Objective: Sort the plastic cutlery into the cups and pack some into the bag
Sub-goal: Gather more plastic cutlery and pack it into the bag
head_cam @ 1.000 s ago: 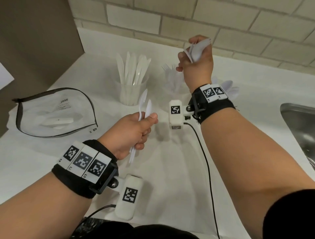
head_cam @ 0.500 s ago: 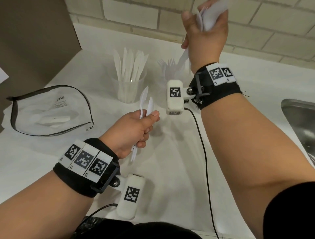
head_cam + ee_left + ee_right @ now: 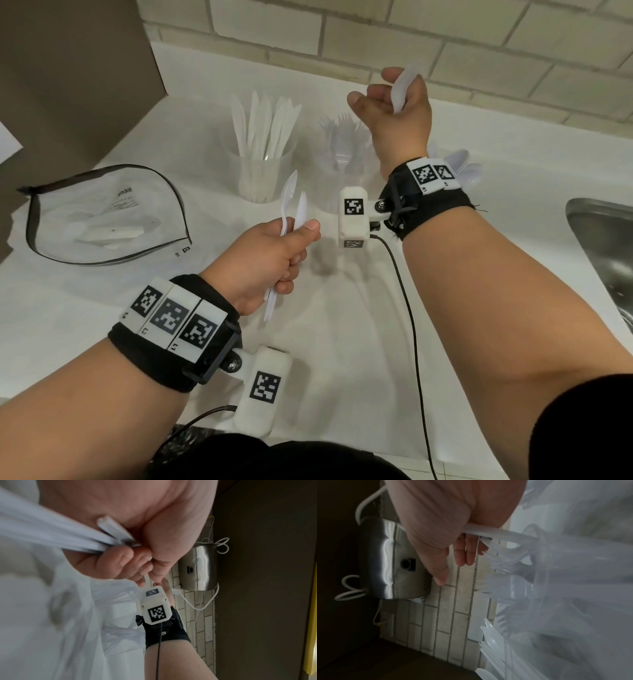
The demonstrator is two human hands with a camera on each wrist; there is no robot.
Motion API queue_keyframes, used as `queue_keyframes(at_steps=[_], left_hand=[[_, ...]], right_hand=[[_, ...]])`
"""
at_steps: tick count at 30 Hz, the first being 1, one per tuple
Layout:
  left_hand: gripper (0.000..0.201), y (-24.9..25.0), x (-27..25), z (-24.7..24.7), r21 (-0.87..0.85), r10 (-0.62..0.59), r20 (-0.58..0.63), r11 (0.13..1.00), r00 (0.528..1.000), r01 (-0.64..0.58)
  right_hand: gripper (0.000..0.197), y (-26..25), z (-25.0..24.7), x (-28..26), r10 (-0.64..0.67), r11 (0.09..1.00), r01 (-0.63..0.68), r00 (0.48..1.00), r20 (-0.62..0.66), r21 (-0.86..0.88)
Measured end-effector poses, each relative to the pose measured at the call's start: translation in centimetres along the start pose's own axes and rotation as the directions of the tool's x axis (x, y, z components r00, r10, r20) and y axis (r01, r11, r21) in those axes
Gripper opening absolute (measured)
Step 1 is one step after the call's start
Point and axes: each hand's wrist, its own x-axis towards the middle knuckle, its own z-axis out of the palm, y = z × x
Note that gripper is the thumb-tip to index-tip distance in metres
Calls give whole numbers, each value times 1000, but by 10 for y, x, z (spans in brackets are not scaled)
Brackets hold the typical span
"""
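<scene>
White spoon (image 3: 403,89) gripped in my right hand (image 3: 394,118) above the fork cup (image 3: 344,161), left hand (image 3: 270,262) clutching two pieces (image 3: 294,209), I carry it right to the spoon cup (image 3: 462,168)

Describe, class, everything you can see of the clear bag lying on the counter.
The bag lies flat on the white counter, at its left side, apart from both hands. It looks like thin transparent plastic with a dark trim along its curved edge and small printed text. White cutlery pieces show through it. Left of the cup of knives, it touches nothing else visible.
</scene>
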Motion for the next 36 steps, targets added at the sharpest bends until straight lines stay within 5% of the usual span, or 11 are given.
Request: queue_keyframes(at_steps=[7, 10, 12, 15, 18, 21, 25, 29, 32, 36], left_hand=[[26, 1, 0, 5, 3, -5, 4, 1000, 1000, 5], [27, 0, 0, 5, -3, -7, 4, 1000, 1000, 7], [26, 0, 1, 6, -13, -9, 6, 1000, 1000, 9], [24, 0, 0, 9, -33, -11, 25, 999, 1000, 12], [25, -1, 2, 9, -74, 0, 55, 997, 998, 4], [23, 1, 3, 10, -62, 16, 73, 998, 997, -11], [22, 1, 3, 18, 61, 44, 45, 997, 998, -47], [25, -2, 2, 28, 95, 57, 142, 993, 988, -71], [31, -5, -2, 30, 83, 3, 234, 996, 972, -23], [37, -7, -7, 34, 155, -71, 345, 988, 936, 17]], right_hand=[[61, 12, -2, -4, -53, 993, 59, 997, 60, -102], [47, 13, -5, -5, -145, 978, 150, 988, 48, -144], [33, 17, -6, -5, -186, 907, 234, 969, 164, -351], [34, 21, -8, -11, -78, 760, 302, 922, 380, -576], [34, 0, -14, -20, -156, 794, 315, 932, 327, -519], [20, -29, -24, -49, -12, 935, 129, 943, 332, -332], [40, -44, -33, -95, 319, 868, -34, 802, 505, -495], [27, -29, -38, -107, 331, 885, -63, 782, 528, -460], [41, -24, -54, -105, 317, 935, -163, 788, 529, -316], [42, -29, -75, -110, 299, 953, -175, 666, 683, -246]])
